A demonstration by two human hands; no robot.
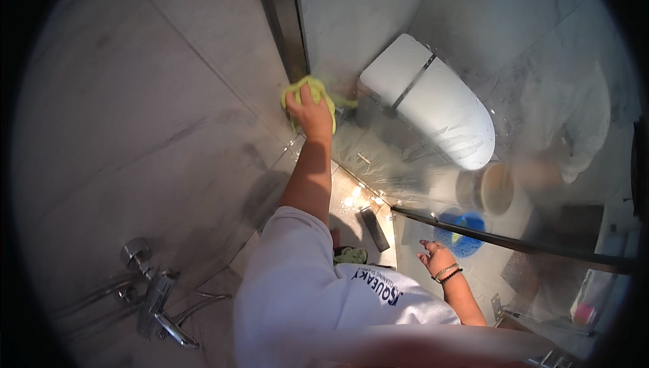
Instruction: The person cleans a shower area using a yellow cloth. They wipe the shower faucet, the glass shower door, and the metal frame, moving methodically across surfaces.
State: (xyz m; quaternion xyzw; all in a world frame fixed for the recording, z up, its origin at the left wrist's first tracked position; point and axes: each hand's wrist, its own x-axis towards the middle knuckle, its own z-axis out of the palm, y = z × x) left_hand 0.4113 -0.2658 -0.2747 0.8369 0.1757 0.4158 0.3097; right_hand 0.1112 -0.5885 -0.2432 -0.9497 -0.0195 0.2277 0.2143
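My left hand (311, 114) stretches forward, its fingers closed on a yellow-green cloth (329, 107). The bunched cloth presses against the lower end of a dark vertical metal frame (289, 30), where a marble-look wall and a glass panel (378, 158) meet. Parts of the cloth show around my fingers. My right hand (439, 260), with bracelets at the wrist, hangs lower right beside the dark-edged glass, fingers apart and nothing visible in it. Just past its fingers stands a blue bucket (468, 233) with something yellowish inside.
Beyond the wet, smeared glass is a white toilet (439, 107) with a round beige container (497, 189) near it. A chrome shower mixer (159, 304) juts from the wall at lower left. On the sunlit floor lies a dark narrow strip (373, 229).
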